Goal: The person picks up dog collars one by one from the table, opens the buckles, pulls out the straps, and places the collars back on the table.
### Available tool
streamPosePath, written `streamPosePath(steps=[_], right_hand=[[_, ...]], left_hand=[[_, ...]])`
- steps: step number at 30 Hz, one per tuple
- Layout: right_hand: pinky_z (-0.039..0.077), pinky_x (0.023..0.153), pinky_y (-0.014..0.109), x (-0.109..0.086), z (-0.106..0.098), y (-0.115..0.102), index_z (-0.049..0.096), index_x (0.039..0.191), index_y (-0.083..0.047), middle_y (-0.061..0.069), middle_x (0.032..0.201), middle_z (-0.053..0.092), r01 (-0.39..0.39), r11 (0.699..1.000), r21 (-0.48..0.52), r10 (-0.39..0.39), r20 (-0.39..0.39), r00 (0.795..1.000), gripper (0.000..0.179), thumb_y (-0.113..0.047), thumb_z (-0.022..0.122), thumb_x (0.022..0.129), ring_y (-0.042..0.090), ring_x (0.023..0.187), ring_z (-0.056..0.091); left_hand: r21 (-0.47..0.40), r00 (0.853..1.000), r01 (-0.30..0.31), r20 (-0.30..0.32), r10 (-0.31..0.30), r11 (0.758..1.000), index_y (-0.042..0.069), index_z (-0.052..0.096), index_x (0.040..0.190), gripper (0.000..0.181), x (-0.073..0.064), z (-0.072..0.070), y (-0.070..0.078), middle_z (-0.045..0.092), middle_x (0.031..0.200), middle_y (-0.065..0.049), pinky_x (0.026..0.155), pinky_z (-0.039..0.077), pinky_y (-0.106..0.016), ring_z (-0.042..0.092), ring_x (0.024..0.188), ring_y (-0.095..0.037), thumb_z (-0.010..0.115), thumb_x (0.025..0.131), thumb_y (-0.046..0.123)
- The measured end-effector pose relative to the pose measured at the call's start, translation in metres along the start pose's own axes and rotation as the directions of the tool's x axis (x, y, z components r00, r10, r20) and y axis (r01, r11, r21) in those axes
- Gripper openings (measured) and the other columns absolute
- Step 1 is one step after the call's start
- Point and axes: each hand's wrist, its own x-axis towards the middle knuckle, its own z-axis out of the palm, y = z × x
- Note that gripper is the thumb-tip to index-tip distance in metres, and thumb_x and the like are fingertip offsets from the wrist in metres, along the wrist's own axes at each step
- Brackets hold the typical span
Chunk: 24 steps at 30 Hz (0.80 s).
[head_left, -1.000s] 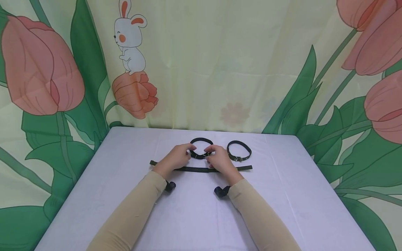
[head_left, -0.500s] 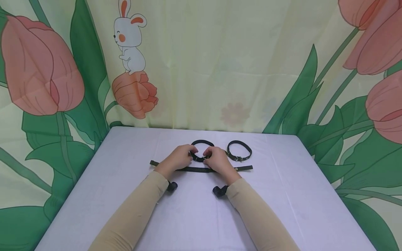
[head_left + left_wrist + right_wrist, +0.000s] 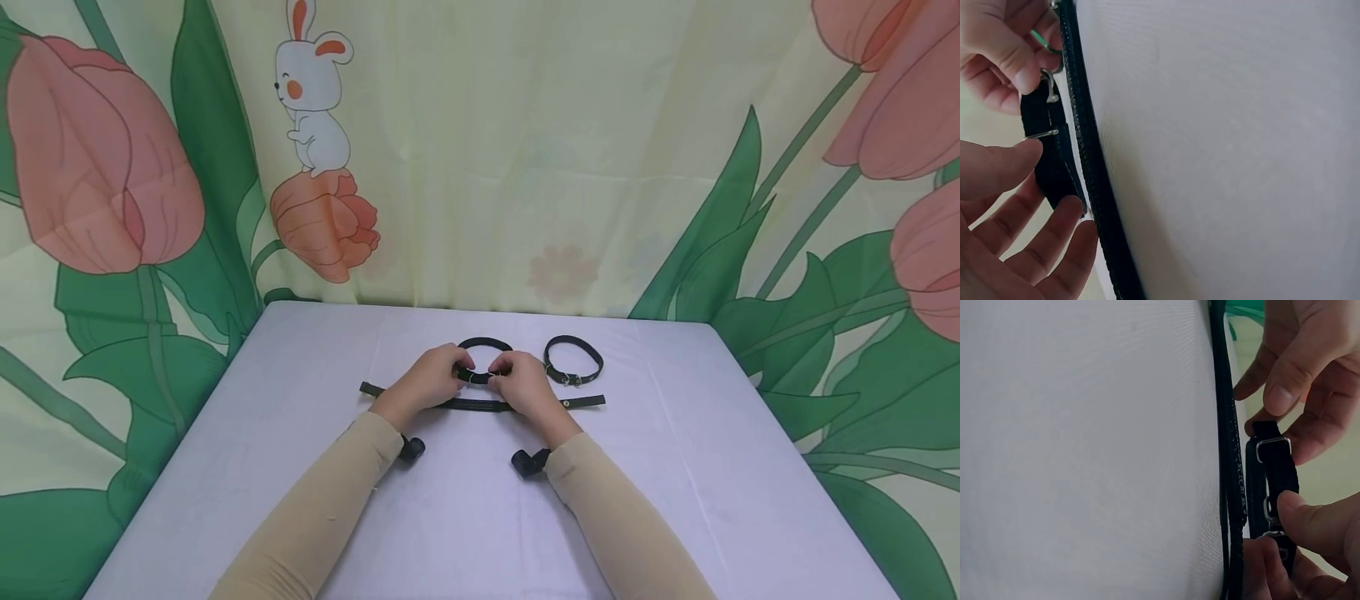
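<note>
A black collar (image 3: 486,342) with metal fittings forms a loop between both hands, past the middle of the table. My left hand (image 3: 431,377) holds the strap near a metal keeper loop, its thumb in front and the fingers behind, as the left wrist view shows on the black band (image 3: 1054,162). With thumb and fingers, my right hand (image 3: 522,383) pinches the same collar by its buckle; in the right wrist view the band (image 3: 1281,472) carries several metal parts. Just nearer than the hands, a straight black strap (image 3: 476,406) lies across the table, partly hidden by both wrists.
Another black collar (image 3: 573,342), buckled into a loop, lies to the right of my right hand. Everything rests on a white-covered table (image 3: 480,525). A curtain (image 3: 480,167) printed with tulips and a rabbit hangs behind the far edge.
The looped collar has come slightly nearer and shifted a little right with the hands. Its buckle section is still between the fingers. The other collar and the straight strap stay in place.
</note>
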Motion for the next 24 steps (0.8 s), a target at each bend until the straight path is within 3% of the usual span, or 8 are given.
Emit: streamPosePath(steps=[8, 19, 24], right_hand=[[0.048, 0.070, 0.030, -0.005, -0.004, -0.004, 0.078, 0.098, -0.012, 0.004, 0.094, 0.075, -0.002, 0.997, 0.082, 0.003, -0.015, 1.000, 0.009, -0.007, 0.080, 0.092, 0.017, 0.075, 0.062], [0.048, 0.061, 0.029, -0.011, -0.009, -0.011, 0.076, 0.099, -0.011, 0.005, 0.083, 0.070, -0.015, 0.985, 0.171, 0.021, -0.035, 0.999, 0.004, -0.009, 0.078, 0.096, 0.015, 0.066, 0.059], [0.051, 0.062, 0.029, -0.013, -0.011, -0.016, 0.076, 0.101, -0.011, 0.007, 0.092, 0.070, -0.037, 0.981, 0.190, 0.044, -0.034, 0.998, 0.004, -0.009, 0.077, 0.098, 0.015, 0.068, 0.062]], left_hand=[[0.008, 1.000, -0.010, -0.022, 0.010, 1.000, 0.011, 0.075, 0.113, 0.025, -0.002, 0.000, 0.005, 0.071, 0.110, -0.005, 0.096, 0.053, -0.041, 0.062, 0.097, -0.021, 0.079, 0.090, 0.000], [0.018, 0.996, -0.025, -0.087, 0.026, 1.000, 0.012, 0.074, 0.111, 0.025, -0.006, -0.003, 0.014, 0.069, 0.109, -0.005, 0.098, 0.054, -0.042, 0.065, 0.101, -0.023, 0.078, 0.089, 0.000], [0.049, 0.992, -0.021, -0.119, 0.027, 0.999, 0.012, 0.074, 0.110, 0.022, -0.009, -0.006, 0.021, 0.071, 0.109, -0.005, 0.100, 0.055, -0.044, 0.066, 0.106, -0.024, 0.079, 0.091, 0.001]])
